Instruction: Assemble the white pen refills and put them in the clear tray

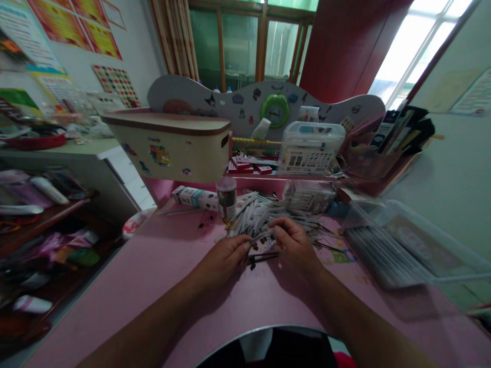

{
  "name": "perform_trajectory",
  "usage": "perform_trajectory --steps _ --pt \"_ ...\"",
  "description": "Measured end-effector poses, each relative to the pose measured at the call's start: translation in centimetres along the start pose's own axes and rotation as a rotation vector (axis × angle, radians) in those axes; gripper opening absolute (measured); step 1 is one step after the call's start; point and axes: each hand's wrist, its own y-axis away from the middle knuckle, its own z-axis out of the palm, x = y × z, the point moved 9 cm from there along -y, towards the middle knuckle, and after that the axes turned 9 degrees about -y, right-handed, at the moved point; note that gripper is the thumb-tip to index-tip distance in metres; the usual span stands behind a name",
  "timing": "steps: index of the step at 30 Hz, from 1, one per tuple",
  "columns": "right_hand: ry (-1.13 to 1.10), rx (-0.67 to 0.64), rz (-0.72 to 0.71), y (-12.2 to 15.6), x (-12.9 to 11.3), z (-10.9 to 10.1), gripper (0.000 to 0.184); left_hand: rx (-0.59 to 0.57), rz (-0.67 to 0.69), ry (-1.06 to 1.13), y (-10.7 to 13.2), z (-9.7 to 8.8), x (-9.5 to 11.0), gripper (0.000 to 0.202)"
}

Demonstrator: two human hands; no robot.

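My left hand (pixel 226 254) and my right hand (pixel 293 240) meet over the middle of a pink desk (pixel 161 286). Both are closed in a pinch on one thin white pen (pixel 263 236) held between them. Just beyond the fingers lies a heap of several white pens (pixel 264 212). A dark pen part (pixel 263 258) lies on the desk under the hands. A small clear jar with a dark filling (pixel 226 197) stands at the left edge of the heap.
A clear plastic tray with rows of pens (pixel 387 250) sits at the right. A cream storage box (pixel 172 145), a clear lidded box (pixel 310 148) and a small carton (pixel 194 197) stand behind. Cluttered shelves (pixel 42 214) fill the left side.
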Motion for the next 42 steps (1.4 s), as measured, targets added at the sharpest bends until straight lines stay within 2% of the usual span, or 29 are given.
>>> perform_trajectory --steps 3,7,12,19,28,34,38,42 --pt "0.033 -0.04 -0.002 0.2 -0.1 0.6 0.016 -0.023 0.076 -0.172 -0.1 -0.2 0.7 0.027" --pt "0.06 -0.093 0.041 0.7 0.2 1.5 0.014 0.006 0.207 -0.427 -0.1 -0.6 1.8 0.029" --pt "0.017 -0.055 0.085 0.8 1.0 1.6 0.014 0.058 0.206 -0.477 0.0 -0.6 1.9 0.031" --pt "-0.143 -0.025 0.106 0.6 1.3 2.0 0.024 0.118 0.201 -0.527 0.3 -0.2 2.5 0.03" --pt "-0.148 -0.016 0.124 0.8 2.4 1.8 0.021 0.174 0.228 -0.68 0.6 0.1 2.6 0.032" --pt "-0.144 -0.01 0.144 1.0 3.0 1.8 0.017 0.209 0.262 -0.708 0.7 -0.1 3.0 0.03" --pt "-0.006 -0.12 0.144 0.4 2.5 1.7 0.013 0.172 0.301 -0.768 0.8 0.2 3.2 0.029" --pt "0.36 -0.394 0.018 -0.1 0.1 3.1 0.01 0.196 0.384 -0.883 0.7 -0.5 3.7 0.026"
